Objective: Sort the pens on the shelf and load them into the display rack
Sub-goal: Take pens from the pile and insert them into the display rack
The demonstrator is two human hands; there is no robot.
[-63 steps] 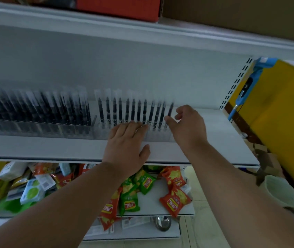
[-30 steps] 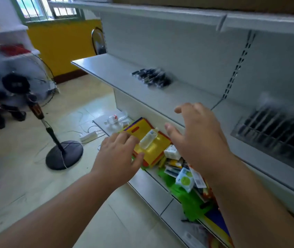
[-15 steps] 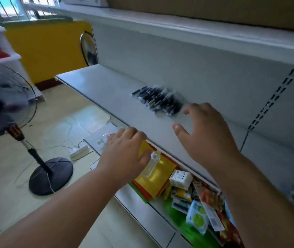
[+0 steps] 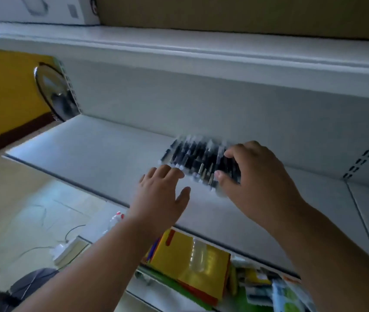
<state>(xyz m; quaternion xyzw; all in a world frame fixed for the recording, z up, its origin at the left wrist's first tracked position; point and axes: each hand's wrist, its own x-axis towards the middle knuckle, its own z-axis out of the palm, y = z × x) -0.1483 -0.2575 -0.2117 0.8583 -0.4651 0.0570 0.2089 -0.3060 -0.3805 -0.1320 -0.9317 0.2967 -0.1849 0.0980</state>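
Blurred pens heaped on shelf, right hand curled over heap's right end, grip unclear, left hand flat, fingers straight, beside heap, empty

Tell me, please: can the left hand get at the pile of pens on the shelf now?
Probably yes. The left hand is open, fingertips right at the near edge of the pile of pens, with only bare shelf between. The right hand covers only the pile's right side.
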